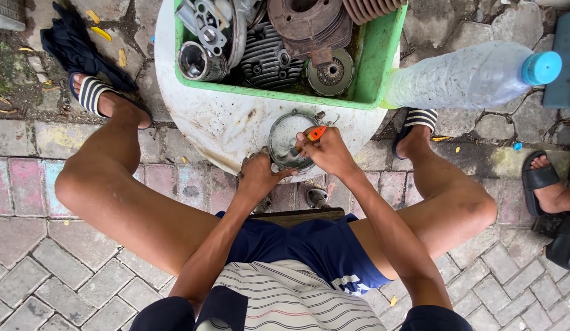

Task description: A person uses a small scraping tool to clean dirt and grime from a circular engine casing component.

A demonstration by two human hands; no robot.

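Observation:
A round metal clamp ring (284, 122) lies on a white round tabletop (224, 122) in front of me. My left hand (258, 175) grips the ring's near edge. My right hand (325, 150) holds a small tool with an orange handle (316, 132) and presses its tip against the ring's near right side. Both forearms reach forward between my bare knees. What the tool's tip touches is hidden by my fingers.
A green plastic tray (377, 67) on the table holds engine parts: a finned cylinder (266, 61), a piston (196, 61), a rusty disc (306, 21). A clear bottle with a blue cap (475, 76) lies to the right. Another person's sandalled foot (542, 181) is at far right. Paved ground surrounds.

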